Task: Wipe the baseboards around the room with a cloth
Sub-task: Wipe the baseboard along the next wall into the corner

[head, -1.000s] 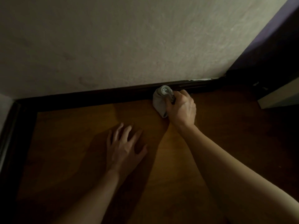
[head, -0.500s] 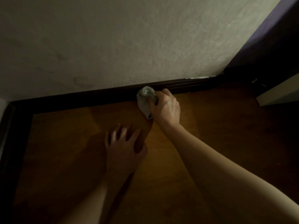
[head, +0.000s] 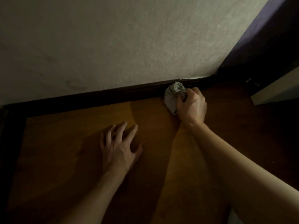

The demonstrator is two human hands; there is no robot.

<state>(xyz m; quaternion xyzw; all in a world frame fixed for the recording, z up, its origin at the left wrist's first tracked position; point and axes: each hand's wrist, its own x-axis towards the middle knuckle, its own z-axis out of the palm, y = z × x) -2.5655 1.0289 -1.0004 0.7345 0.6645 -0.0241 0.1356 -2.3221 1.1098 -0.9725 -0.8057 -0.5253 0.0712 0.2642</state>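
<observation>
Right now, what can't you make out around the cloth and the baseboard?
Head view, cloth: part hidden by the right hand gripping it.
Head view, baseboard: too dark to tell dust or wiped stretches.
Head view, pale object at right: cut off by the frame edge.

Rough matt plaster wall (head: 129, 46); dark glossy wood baseboard (head: 113, 96); smooth, faintly shiny wood floor (head: 64, 151); soft grey cloth (head: 172, 97).

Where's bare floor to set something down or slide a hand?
Free: floor between the left hand and the baseboard, out to the left corner; also the dark floor right of the right hand, up to the pale panel. Crowded: where the right hand grips the cloth against the baseboard.
</observation>
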